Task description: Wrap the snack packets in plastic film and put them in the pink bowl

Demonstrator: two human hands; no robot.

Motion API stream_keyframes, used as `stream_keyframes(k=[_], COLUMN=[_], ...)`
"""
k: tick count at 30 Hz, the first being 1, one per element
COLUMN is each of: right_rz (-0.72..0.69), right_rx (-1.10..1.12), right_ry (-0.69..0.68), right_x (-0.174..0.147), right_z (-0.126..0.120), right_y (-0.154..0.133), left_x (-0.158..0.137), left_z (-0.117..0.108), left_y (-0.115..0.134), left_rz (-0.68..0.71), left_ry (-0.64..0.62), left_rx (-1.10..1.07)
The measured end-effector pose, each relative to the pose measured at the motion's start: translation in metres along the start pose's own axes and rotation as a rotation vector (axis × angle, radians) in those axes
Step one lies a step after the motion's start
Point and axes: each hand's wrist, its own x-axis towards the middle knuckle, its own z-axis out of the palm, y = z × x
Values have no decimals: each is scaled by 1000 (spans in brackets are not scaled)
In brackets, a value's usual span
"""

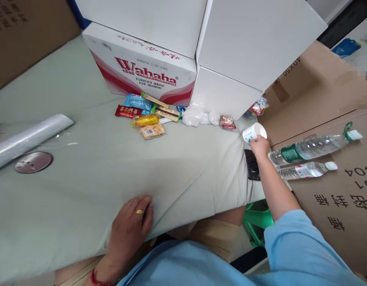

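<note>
My right hand (260,146) reaches to the right end of the table and grips a white paper cup (251,134) with small blue-green print. The cup is tilted, its mouth facing up and to the right. Just below that hand lies a black phone (252,165), partly covered by my forearm. My left hand (132,218), with a yellow ring on one finger, rests at the table's near edge. Its fingers are curled together, and nothing shows in them.
Wrapped snacks (152,131) and crumpled clear plastic (198,115) lie before a Wahaha carton (147,75). Two water bottles (316,146) stand at the right, by brown cardboard (329,190). At the left are a plastic film roll (31,137) and a round lid (33,162).
</note>
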Motion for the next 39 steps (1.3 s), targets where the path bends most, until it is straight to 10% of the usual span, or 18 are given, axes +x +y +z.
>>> stream_keyframes(k=[11, 19, 27, 39], right_rz=[24, 9, -462, -405], right_rx=[59, 189, 305, 148], right_ry=[29, 228, -23, -13], right_x=[112, 71, 24, 4], right_z=[30, 30, 23, 58], right_y=[-22, -28, -132, -171], left_x=[5, 3, 2, -7], left_z=[-2, -2, 0, 4], left_y=[4, 4, 5, 4], left_rz=[-6, 5, 42, 9], left_ry=[-30, -25, 0, -22], left_rx=[68, 40, 50, 47])
